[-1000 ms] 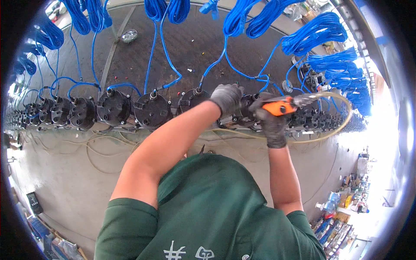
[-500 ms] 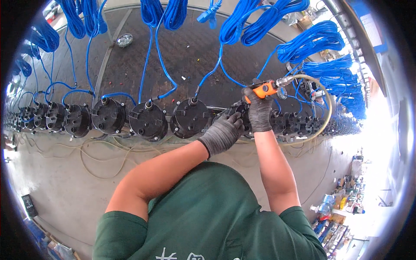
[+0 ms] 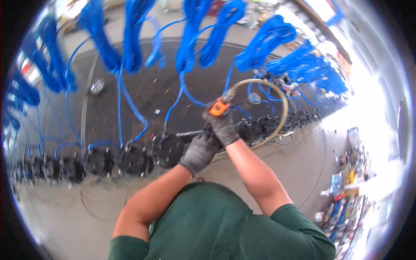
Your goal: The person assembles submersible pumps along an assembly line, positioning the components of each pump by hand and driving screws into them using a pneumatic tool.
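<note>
My right hand, in a grey knit glove, is closed around an orange air screwdriver fed by a clear hose. The tool's tip is hidden below my hands. Close beside it on the left, my gloved left hand has its fingers curled at a dark part, mostly covered and blurred. A round black housing with a blue cable stands directly left of that hand. More round black housings line up along the near edge of the dark table.
Coiled blue cables hang along the table's far side and to the right. A small round lamp-like piece lies on the table at the left. Boxes and bottles clutter the floor at the right.
The whole view has shifted, so the housings appear lower and further left. Both hands stay by the same spot in the row, the right one closer to the left, the screwdriver still gripped.
</note>
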The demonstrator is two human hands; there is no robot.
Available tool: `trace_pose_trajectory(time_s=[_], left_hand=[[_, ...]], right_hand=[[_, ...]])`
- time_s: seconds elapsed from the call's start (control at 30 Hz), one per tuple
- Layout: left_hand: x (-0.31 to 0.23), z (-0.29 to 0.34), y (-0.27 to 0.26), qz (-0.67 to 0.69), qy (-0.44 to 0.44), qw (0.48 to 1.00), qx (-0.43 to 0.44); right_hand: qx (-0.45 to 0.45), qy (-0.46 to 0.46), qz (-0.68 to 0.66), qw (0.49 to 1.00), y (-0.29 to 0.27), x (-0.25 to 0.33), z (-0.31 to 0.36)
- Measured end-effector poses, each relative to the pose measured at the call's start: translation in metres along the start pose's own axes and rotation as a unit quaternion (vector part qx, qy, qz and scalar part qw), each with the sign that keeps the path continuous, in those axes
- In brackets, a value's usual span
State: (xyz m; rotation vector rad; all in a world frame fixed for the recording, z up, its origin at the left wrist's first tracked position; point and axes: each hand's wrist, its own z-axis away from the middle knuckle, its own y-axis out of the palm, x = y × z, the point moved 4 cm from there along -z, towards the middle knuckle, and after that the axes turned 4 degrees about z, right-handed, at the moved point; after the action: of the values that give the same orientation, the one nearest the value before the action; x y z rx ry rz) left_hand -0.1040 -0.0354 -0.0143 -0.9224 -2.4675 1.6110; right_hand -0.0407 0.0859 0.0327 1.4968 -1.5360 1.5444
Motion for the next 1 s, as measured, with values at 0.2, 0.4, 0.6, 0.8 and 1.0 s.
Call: trace_pose_trajectory(time_s=[0.2,0.4,0.6,0.8,1.0], left_hand=[[-0.002,0.0,0.001,0.059,-0.019,0.998,-0.026],[-0.009,-0.013,-0.008,0.08,-0.041,0.996,-0.011],[-0.024,-0.025,-0.016,0.06,-0.039,0.997,-0.041],[-0.032,-0.029,-0.004,0.047,-0.081,0.992,-0.087],[-0.027,-0.025,0.021,-0.021,-0.153,0.983,-0.099]], right_hand=[[-0.043,0.036,-0.022,0.998,-0.007,-0.014,0.005],[-0.141,0.017,-0.324,0.936,-0.092,0.011,0.028],[-0.165,0.05,-0.495,0.851,-0.204,-0.044,0.046],[-0.286,0.089,-0.534,0.791,-0.31,-0.118,0.078],[-0.272,0.109,-0.588,0.754,-0.38,-0.167,0.074]])
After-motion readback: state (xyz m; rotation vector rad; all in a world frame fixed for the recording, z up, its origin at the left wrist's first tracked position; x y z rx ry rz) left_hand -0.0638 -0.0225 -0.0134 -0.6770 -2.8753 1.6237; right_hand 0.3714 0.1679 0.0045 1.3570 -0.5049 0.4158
